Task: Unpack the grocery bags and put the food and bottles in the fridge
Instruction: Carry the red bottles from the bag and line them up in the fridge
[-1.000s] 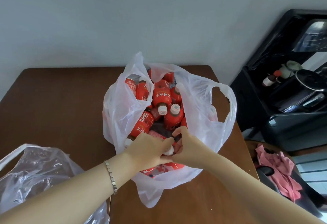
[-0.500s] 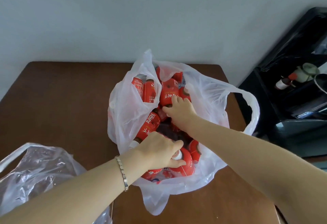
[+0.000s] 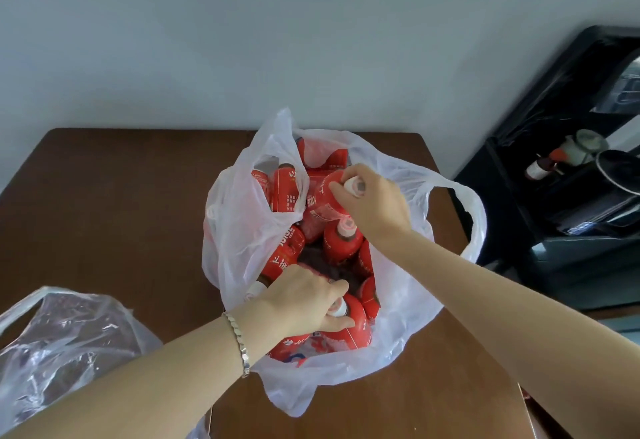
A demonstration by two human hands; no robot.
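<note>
A white plastic grocery bag (image 3: 398, 300) stands open on the brown table (image 3: 121, 203), packed with several red juice bottles with white caps. My left hand (image 3: 301, 300) grips the neck of a red bottle (image 3: 349, 327) at the near side of the bag. My right hand (image 3: 374, 203) grips the neck of another red bottle (image 3: 327, 199) at the far side and has it tilted, its cap showing between my fingers. Between the hands another red bottle (image 3: 341, 241) stands upright.
A crumpled clear plastic bag (image 3: 59, 345) lies at the table's near left corner. To the right of the table stands a black shelf unit (image 3: 561, 196) with a small brown bottle (image 3: 540, 166) and a pale jar on it. A grey wall runs behind the table.
My right hand moved from the near side to the far side of the bag and took hold of a bottle by its neck, lifting it. My left hand stayed on the near bottle.
</note>
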